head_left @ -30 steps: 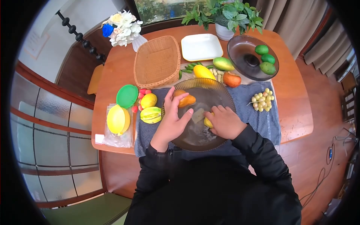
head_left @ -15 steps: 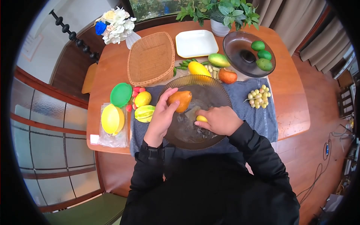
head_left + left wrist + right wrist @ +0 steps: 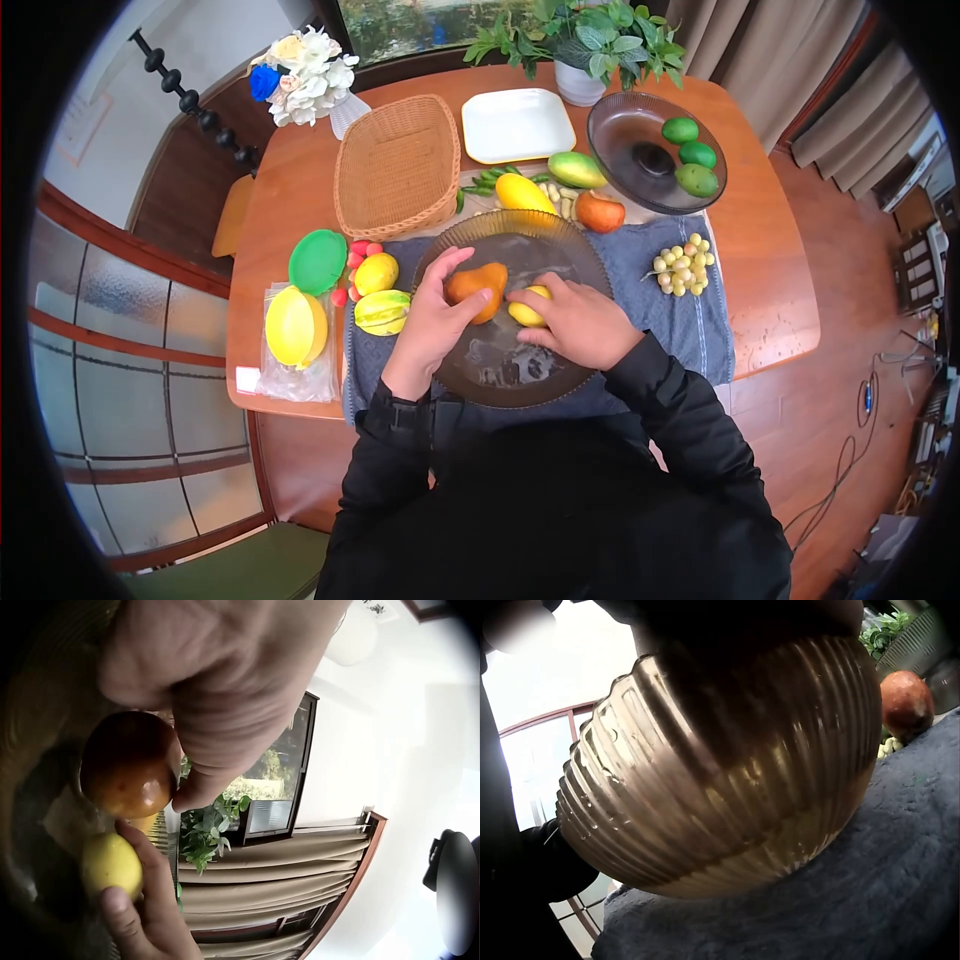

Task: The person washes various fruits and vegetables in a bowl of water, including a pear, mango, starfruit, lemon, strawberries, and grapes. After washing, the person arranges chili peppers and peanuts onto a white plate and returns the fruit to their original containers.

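Note:
A large ribbed brown glass bowl (image 3: 545, 370) holding water stands in front of the person. Over its left side, the left hand (image 3: 425, 330) holds a brownish-orange pear (image 3: 484, 285), thumb on the near side and fingers at the far side. The right hand (image 3: 592, 325) pinches a yellow lemon (image 3: 527, 310) between thumb and fingers, just right of the pear. In the left wrist view the lemon (image 3: 112, 864) is close beside the rounded end of the pear (image 3: 129, 766). The bowl's wall (image 3: 727, 795) hides most of the right hand in the right wrist view.
Left of the bowl are a striped yellow melon (image 3: 383, 312), a yellow fruit (image 3: 376, 272), a green plate (image 3: 318, 262) and a yellow bowl (image 3: 296, 327). Behind stand a wicker basket (image 3: 395, 155), white tray (image 3: 518, 125) and dark dish (image 3: 625, 150). Grapes (image 3: 682, 265) lie right on a grey towel (image 3: 665, 335).
The left hand has taken hold of the pear, which has turned and come nearer the person. The right hand has moved left with the lemon, from deeper in the bowl to beside the pear.

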A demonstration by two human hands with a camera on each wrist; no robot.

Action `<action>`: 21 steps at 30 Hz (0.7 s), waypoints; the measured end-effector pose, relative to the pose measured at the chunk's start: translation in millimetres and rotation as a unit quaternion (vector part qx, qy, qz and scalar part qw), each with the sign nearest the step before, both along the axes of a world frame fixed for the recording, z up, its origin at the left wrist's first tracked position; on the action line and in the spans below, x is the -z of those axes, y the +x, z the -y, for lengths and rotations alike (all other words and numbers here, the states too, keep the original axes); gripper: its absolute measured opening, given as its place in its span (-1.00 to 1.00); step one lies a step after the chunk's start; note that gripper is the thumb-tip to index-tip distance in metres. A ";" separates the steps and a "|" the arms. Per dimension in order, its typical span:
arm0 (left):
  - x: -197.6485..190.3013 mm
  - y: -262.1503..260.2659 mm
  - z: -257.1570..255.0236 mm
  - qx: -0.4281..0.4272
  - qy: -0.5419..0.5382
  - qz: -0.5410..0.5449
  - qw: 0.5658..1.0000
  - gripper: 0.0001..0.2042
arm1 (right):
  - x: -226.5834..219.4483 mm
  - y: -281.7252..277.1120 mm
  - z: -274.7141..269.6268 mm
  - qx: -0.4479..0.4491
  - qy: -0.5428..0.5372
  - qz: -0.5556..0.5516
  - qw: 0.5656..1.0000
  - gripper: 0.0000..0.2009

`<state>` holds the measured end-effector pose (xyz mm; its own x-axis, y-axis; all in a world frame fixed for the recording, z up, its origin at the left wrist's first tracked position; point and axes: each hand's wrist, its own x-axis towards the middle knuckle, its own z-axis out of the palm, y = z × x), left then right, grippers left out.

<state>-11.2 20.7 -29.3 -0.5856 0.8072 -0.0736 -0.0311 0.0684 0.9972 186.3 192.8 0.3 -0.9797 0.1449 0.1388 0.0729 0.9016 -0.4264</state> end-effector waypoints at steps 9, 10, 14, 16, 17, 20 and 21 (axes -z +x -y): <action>3.0 -2.5 0.4 0.004 -0.007 -0.026 1.000 -0.39 | -8.8 -0.7 1.5 0.005 -0.003 0.086 0.996 -0.52; 2.0 -2.0 0.6 0.003 -0.009 -0.023 1.000 -0.39 | -8.5 -0.9 1.6 0.002 0.004 0.086 0.996 -0.52; 0.1 -1.8 -0.8 0.000 -0.010 -0.011 1.000 -0.40 | -15.1 -1.5 3.1 0.007 0.008 0.095 0.995 -0.53; 2.0 -1.5 -1.7 0.000 0.014 0.047 0.999 -0.41 | -17.1 -1.7 3.0 0.016 -0.018 0.113 0.993 -0.57; 1.5 -1.6 -2.1 0.000 0.014 0.047 0.999 -0.41 | -16.5 -1.1 2.6 0.016 -0.018 0.113 0.993 -0.57; -1.2 -0.4 -1.4 0.005 0.023 0.044 0.999 -0.39 | -14.0 -0.2 1.9 0.021 -0.048 0.077 0.996 -0.62; -4.2 1.1 -1.4 0.005 0.021 0.056 0.998 -0.36 | -14.2 -0.5 2.1 0.026 -0.058 0.082 0.995 -0.62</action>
